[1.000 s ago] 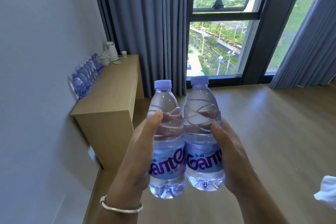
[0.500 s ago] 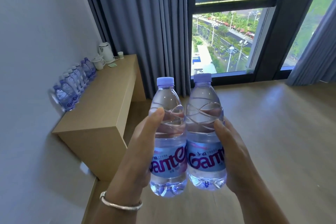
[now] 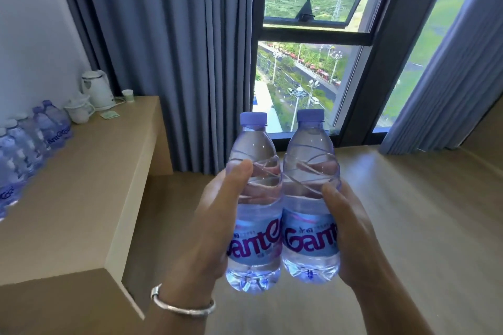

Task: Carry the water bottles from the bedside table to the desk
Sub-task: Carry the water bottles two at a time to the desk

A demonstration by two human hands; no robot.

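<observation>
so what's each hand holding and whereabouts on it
Left hand grips the left bottle by its middle; right hand grips the right bottle likewise.

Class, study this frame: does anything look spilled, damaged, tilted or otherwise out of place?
Nothing stands out. The left hand and right hand each hold a capped, upright bottle, the left bottle and right bottle touching side by side. On the desk, the row of bottles, kettle and cup stand upright.

Single head-worn wide-angle view, facing forward and slightly down. Nearest, at 6 o'clock: two clear plastic water bottles (image 3: 283, 204). At 9 o'clock, the light wooden desk surface (image 3: 81, 185). At 12 o'clock, farther off, the dark-framed window (image 3: 313, 35).
</observation>
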